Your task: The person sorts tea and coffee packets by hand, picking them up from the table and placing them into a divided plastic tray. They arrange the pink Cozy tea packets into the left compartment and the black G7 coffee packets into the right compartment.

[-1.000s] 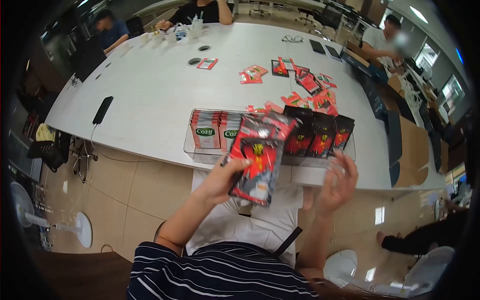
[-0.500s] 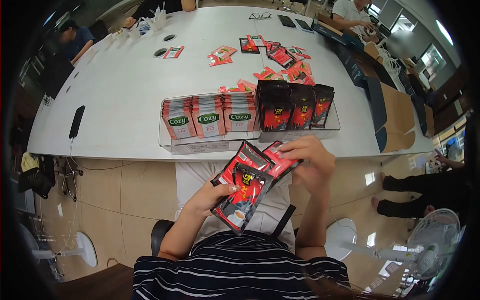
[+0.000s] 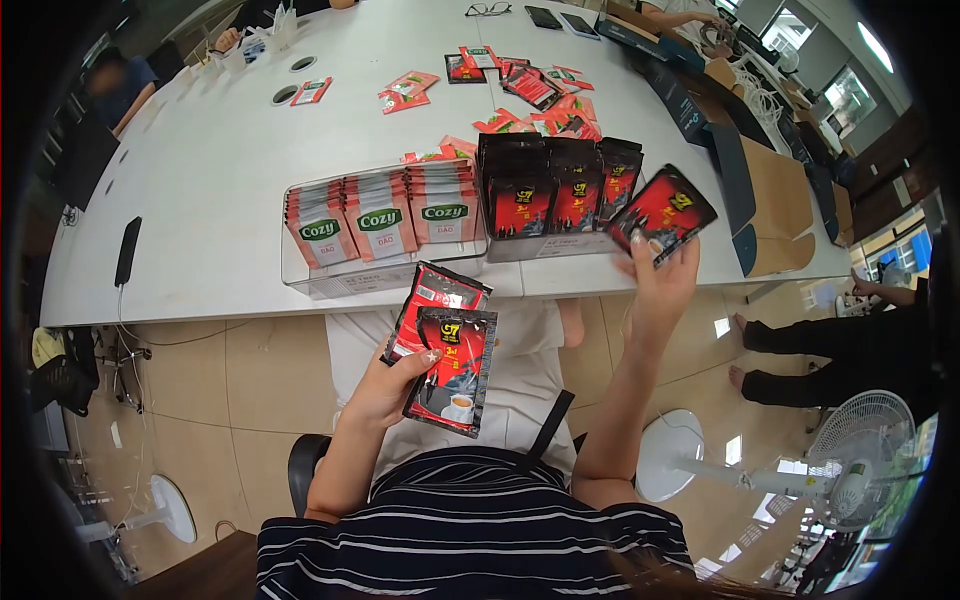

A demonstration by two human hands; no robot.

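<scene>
We are holding coffee sachets in both hands above and beside our lap. Our left hand (image 3: 382, 388) is pinching at least two overlapping red-and-black sachets (image 3: 460, 372), its thumb lying across the front one, while our right hand (image 3: 662, 290) is gripping what looks like a single sachet (image 3: 668, 210) near its lower edge, tilted just beside the clear coffee bin (image 3: 560, 248) on the white surface (image 3: 215, 190). We are judging these packets to be light and soft, their glossy film probably sliding where one is lying on another, so the loose stack is needing steady thumb pressure to stay together. Nothing is looking fragile, though hard squeezing is likely to crease the film. For a firm hold, we are favouring the flat sealed edges over the middle, where the contents are probably shifting.
</scene>
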